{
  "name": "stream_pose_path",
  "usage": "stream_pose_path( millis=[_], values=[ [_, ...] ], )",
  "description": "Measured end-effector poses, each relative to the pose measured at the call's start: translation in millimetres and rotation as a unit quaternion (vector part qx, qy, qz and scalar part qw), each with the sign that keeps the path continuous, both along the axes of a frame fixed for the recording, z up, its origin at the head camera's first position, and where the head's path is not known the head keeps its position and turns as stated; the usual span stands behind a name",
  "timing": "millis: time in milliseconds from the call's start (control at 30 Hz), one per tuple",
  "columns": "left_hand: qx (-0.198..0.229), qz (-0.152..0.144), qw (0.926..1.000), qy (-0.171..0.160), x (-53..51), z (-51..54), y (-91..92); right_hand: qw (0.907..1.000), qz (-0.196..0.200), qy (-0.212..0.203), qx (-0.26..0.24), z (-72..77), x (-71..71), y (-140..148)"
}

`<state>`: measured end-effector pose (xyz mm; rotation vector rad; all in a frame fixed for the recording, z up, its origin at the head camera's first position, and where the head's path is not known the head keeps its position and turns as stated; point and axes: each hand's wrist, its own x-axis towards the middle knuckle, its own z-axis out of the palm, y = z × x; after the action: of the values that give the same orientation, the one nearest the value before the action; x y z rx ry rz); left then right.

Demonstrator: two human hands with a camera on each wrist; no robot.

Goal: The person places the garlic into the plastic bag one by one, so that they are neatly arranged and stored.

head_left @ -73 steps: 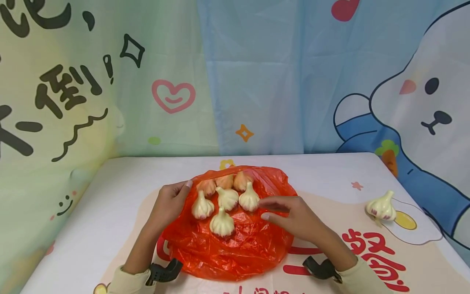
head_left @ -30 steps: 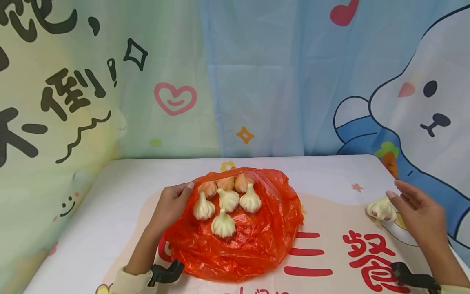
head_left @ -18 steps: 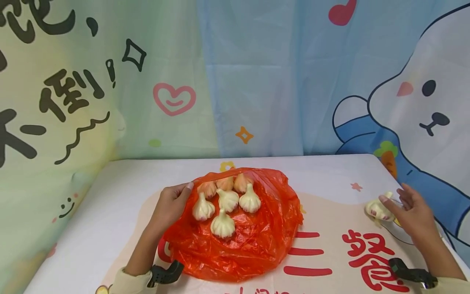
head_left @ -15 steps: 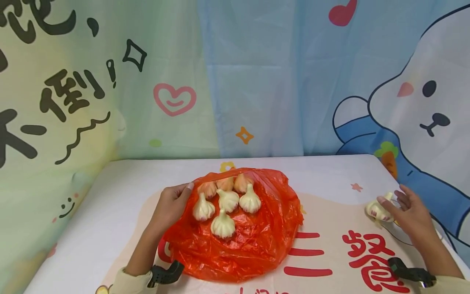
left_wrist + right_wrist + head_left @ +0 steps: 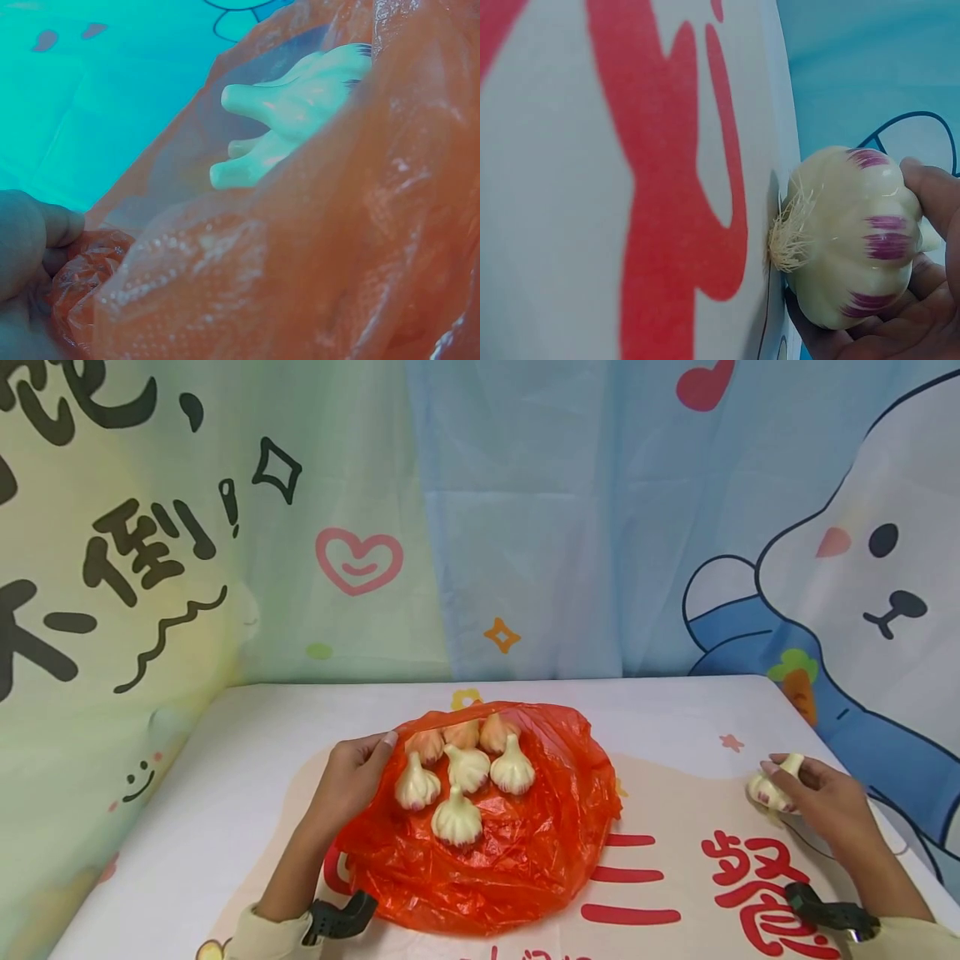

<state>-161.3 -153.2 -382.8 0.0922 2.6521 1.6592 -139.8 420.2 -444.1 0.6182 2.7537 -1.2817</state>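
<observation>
A red plastic bag (image 5: 487, 893) lies spread on the table, with several garlic bulbs (image 5: 457, 820) on or inside its mouth; the rear ones show through the film. My left hand (image 5: 347, 783) pinches the bag's left edge, and the left wrist view shows the film (image 5: 94, 259) bunched at the fingers. Far to the right, my right hand (image 5: 836, 797) holds a single garlic bulb (image 5: 847, 240) between thumb and fingers. That bulb has purple streaks and a tuft of roots (image 5: 791, 232), which faces the table and is at or very near its surface.
A white table (image 5: 247, 760) bears a beige print with red characters (image 5: 765, 893). Behind it hangs a printed cloth backdrop (image 5: 525, 527). The table's right edge runs close to my right hand. Black straps sit on both wrists.
My right hand has left the bag's right side, reached across to the lone garlic bulb and closed its thumb and fingers on it. My left hand stays on the bag.
</observation>
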Motion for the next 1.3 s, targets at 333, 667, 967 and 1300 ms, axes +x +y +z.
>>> stream_pose_path(
  millis=[333, 667, 967, 1300],
  values=[
    [0.001, -0.001, 1.0, 0.0, -0.2, -1.0, -1.2, 0.9999, -0.004, 0.013, 0.009, 0.0, 1.5, -4],
    [0.005, -0.001, 1.0, -0.001, -0.2, -2.7, -1.6, 0.9997, 0.016, 0.018, 0.008, 6.0, 2.5, -24],
    [0.0, 0.003, 1.0, -0.002, 0.4, -1.5, -1.5, 0.9966, 0.063, 0.035, 0.04, 13.8, 5.6, -48],
    [-0.001, 0.0, 1.0, 0.0, 0.2, -0.4, -1.0, 0.9864, 0.123, 0.099, 0.047, 31.8, 7.6, -75]
  ],
)
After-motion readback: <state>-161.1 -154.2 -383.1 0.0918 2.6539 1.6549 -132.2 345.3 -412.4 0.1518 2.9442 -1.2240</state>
